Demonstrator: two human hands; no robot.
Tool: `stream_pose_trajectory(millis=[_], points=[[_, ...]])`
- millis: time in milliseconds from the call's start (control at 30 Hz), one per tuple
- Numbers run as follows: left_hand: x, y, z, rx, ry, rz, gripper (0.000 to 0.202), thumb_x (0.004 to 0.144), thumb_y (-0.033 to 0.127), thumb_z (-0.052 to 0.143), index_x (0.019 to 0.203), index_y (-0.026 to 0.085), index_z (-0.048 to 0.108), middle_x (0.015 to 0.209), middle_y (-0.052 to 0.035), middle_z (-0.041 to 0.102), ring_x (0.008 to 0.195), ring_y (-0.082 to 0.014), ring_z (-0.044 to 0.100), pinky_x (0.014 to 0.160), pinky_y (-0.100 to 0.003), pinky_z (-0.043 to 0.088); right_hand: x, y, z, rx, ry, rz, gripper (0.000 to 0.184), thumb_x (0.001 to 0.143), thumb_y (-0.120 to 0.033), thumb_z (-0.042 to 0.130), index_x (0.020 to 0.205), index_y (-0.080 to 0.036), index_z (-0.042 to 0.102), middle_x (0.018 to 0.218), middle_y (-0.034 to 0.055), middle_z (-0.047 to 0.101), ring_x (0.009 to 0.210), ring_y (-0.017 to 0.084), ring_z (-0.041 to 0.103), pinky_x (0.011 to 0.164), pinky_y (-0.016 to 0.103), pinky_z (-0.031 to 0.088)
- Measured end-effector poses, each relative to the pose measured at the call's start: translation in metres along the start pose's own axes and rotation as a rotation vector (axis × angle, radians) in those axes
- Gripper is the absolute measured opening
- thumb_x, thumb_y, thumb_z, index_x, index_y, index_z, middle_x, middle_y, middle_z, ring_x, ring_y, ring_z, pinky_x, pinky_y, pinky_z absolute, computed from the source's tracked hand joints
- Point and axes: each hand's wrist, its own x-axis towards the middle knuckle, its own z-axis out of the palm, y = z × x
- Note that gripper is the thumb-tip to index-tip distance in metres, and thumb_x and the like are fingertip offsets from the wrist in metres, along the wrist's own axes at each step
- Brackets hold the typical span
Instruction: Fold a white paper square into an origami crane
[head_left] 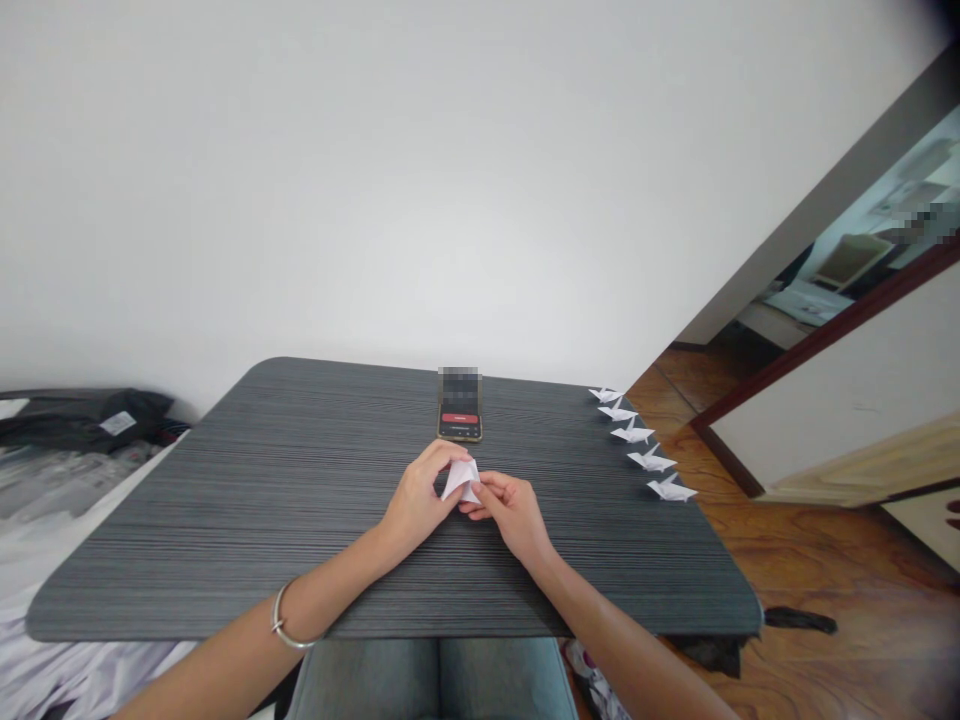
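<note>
Between both hands, above the middle of the dark table, is a small piece of folded white paper (460, 476). My left hand (420, 488) grips its left and upper edges, fingers curled over the top. The thumb and fingers of my right hand (511, 508) pinch its lower right corner. Parts of the paper are hidden behind the fingers. Just beyond the hands lies a phone (460, 405) with a dark screen and a red bar. Along the table's right edge stand several folded white paper cranes in a row, the nearest paper crane (670, 489) closest to my right hand.
The dark wood-grain table (300, 450) has rounded corners and meets a white wall (420, 180). Left of it are a black bag (90, 420) and white cloth (82, 680). A wooden floor (810, 560) and a doorway lie to the right.
</note>
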Motion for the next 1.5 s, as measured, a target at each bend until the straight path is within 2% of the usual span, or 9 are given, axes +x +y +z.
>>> stream_pose_trajectory(millis=[200,333,500,767,1100,1300,1500], points=[[0.000,0.009,-0.004,-0.057,-0.063,0.029,0.037,0.070,0.017,0.058,0.106,0.018,0.048,0.109,-0.0102,0.051,0.105,-0.0216,0.047,0.088,-0.037,0.040,-0.001,0.002,-0.005,-0.145,0.115,-0.158,0.026,0.076,-0.036,0.052,0.091,-0.019,0.065,0.075,0.0017,0.069,0.065,0.019,0.064,0.059,0.032,0.055],[-0.003,0.010,-0.006,-0.146,-0.055,-0.011,0.041,0.072,0.023,0.058,0.111,0.020,0.045,0.117,-0.0109,0.046,0.109,-0.0232,0.043,0.087,-0.037,0.041,-0.004,0.000,-0.007,-0.332,0.167,-0.249,0.025,0.079,-0.032,0.048,0.096,-0.023,0.065,0.079,0.0015,0.069,0.067,0.021,0.065,0.063,0.034,0.053],[-0.004,0.008,-0.002,-0.189,-0.047,-0.088,0.039,0.074,0.023,0.056,0.112,0.021,0.045,0.115,-0.0096,0.047,0.106,-0.0221,0.046,0.082,-0.035,0.045,-0.007,-0.003,-0.008,-0.566,0.198,-0.360,0.027,0.080,-0.027,0.046,0.101,-0.025,0.063,0.090,0.0029,0.069,0.074,0.023,0.064,0.070,0.035,0.050],[-0.003,0.004,0.001,-0.237,-0.051,-0.180,0.031,0.077,0.022,0.051,0.109,0.020,0.047,0.108,-0.0081,0.051,0.093,-0.0183,0.053,0.073,-0.029,0.048,-0.009,-0.002,-0.007,-0.595,0.208,-0.497,0.028,0.080,-0.022,0.048,0.104,-0.026,0.062,0.098,0.0033,0.066,0.085,0.023,0.063,0.076,0.033,0.049],[-0.002,-0.001,0.000,-0.453,-0.137,-0.223,0.031,0.077,0.021,0.051,0.108,0.017,0.051,0.103,-0.0079,0.058,0.090,-0.0184,0.056,0.080,-0.031,0.046,-0.010,-0.002,-0.008,-0.644,0.205,-0.503,0.029,0.081,-0.021,0.046,0.105,-0.025,0.061,0.099,0.0031,0.066,0.087,0.022,0.063,0.078,0.034,0.049],[-0.001,-0.001,-0.002,-0.423,-0.151,-0.203,0.031,0.076,0.020,0.053,0.107,0.015,0.052,0.109,-0.0094,0.057,0.099,-0.0202,0.054,0.086,-0.034,0.042,-0.009,-0.003,-0.008,-0.724,0.221,-0.539,0.028,0.082,-0.020,0.044,0.104,-0.023,0.062,0.096,0.0045,0.067,0.084,0.021,0.064,0.075,0.031,0.051],[0.000,-0.003,-0.003,-0.366,-0.173,-0.196,0.033,0.076,0.018,0.052,0.109,0.014,0.051,0.110,-0.0100,0.057,0.100,-0.0204,0.054,0.087,-0.033,0.042,-0.008,0.001,-0.009,-0.801,0.249,-0.614,0.027,0.082,-0.019,0.044,0.101,-0.018,0.063,0.093,0.0061,0.068,0.077,0.019,0.066,0.068,0.027,0.052]])
